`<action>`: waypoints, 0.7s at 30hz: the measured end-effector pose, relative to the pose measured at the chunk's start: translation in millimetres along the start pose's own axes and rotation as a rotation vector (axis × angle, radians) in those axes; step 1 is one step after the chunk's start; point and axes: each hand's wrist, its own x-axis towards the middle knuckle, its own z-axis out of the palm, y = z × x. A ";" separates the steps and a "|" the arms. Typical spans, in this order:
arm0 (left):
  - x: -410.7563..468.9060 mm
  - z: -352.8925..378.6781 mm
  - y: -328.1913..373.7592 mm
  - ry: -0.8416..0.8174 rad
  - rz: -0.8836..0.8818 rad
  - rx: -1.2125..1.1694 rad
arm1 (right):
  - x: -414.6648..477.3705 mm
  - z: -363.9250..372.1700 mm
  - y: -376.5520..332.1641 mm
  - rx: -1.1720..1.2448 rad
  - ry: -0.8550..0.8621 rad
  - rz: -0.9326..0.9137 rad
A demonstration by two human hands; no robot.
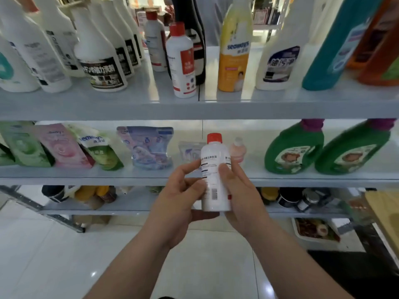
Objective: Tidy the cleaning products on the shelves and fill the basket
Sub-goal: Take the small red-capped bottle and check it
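From my remote seat I see both hands raised in front of the middle shelf [86,177], sharing one small white bottle with a red cap [213,188]. The bottle is upright, off any shelf, its printed label and barcode facing me. My left hand [179,203] is curled round its left side, one fingertip touching the label and the thumb tucked under the base. My right hand [241,197] wraps the right side, thumb pressed on the front of the label.

On the middle shelf behind it sits a small pink bottle [238,150], with a blue refill pouch [151,147], a pink pouch [64,147] and a green pouch [26,147] off to the left. Two green jugs with purple caps [294,147] stand to the right.

On the top shelf [280,108] a red-capped bottle of similar look [182,61] stands near the front edge, another behind it. White bottles with black labels [101,61] line up to its left, and a yellow bottle [234,52] and a teal bottle [336,50] stand to its right.
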 end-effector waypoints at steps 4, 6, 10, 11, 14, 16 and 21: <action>-5.4 12.7 -4.1 -0.009 -0.094 0.011 | -3.4 -16.3 -5.7 0.326 0.086 0.299; -5.8 18.2 -2.9 0.012 -0.098 -0.011 | -2.0 -21.8 -5.2 0.376 0.094 0.365; -1.1 18.8 -7.5 0.044 -0.143 -0.095 | 1.7 -25.5 -1.9 0.364 0.105 0.316; -1.1 17.6 -8.6 0.036 -0.166 -0.106 | 0.6 -23.7 -1.3 0.362 0.107 0.287; -3.3 7.5 -11.9 -0.068 -0.253 -0.148 | -3.0 -16.7 7.0 0.346 0.073 0.203; -5.3 -4.8 -10.6 -0.139 -0.293 -0.166 | -3.2 -7.5 15.4 0.259 0.044 0.150; -7.6 -46.6 3.3 -0.089 -0.188 -0.033 | 9.8 26.6 27.6 -0.139 -0.002 0.041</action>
